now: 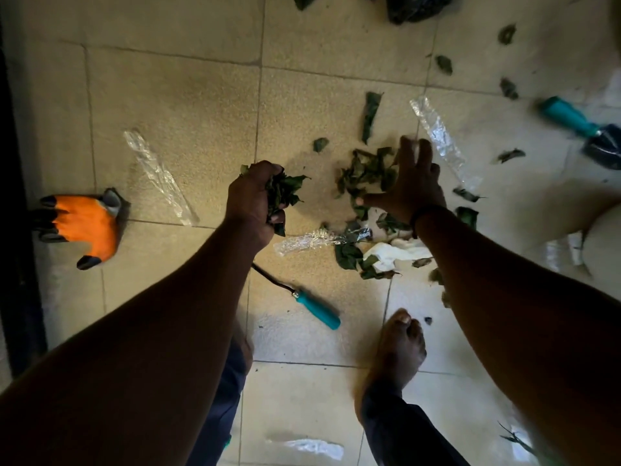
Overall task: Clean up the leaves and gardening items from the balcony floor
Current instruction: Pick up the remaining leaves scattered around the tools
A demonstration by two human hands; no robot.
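Beige speckled floor tiles (pixel 188 105), divided by thin grout lines, are seen throughout. A dark upright frame (pixel 13 196) is set along the left edge. A bare foot (pixel 396 358) is planted on the tiles.

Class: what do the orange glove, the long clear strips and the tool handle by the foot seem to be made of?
Glove: likely knit fabric, matte orange, with dark, possibly plastic claw tips.
Strips: thin clear plastic film, crinkled and glinting.
Handle: smooth teal plastic or rubber, probably, on a dark metal shank.
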